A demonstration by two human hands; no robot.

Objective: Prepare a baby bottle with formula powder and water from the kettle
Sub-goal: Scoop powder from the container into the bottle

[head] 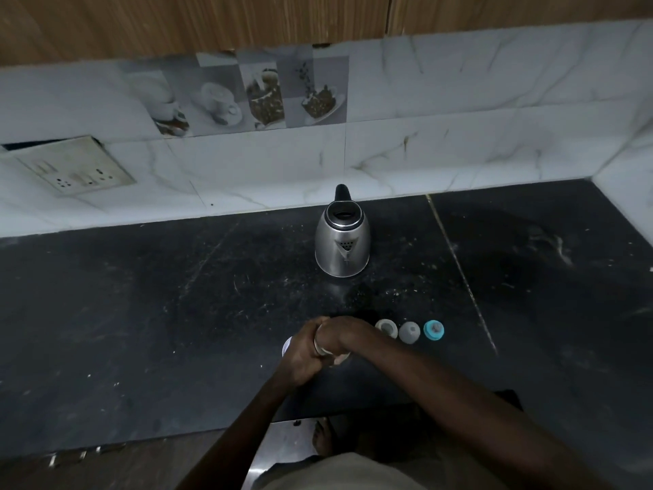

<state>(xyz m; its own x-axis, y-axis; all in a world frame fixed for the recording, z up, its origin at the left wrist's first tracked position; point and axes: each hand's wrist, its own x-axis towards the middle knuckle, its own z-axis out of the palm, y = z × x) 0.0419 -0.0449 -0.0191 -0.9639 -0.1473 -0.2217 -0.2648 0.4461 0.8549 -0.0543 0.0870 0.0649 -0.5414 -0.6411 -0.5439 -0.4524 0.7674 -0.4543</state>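
Hands grip container nr counter front edge.

Home kitchen. Evidence: black stone countertop running to a marble-look tiled backsplash, with a strip of decorative tiles printed with coffee cups and beans on the far wall. Wood-grain cabinet fronts above, switch-and-socket plate on the left — steel electric kettle standing on the counter.
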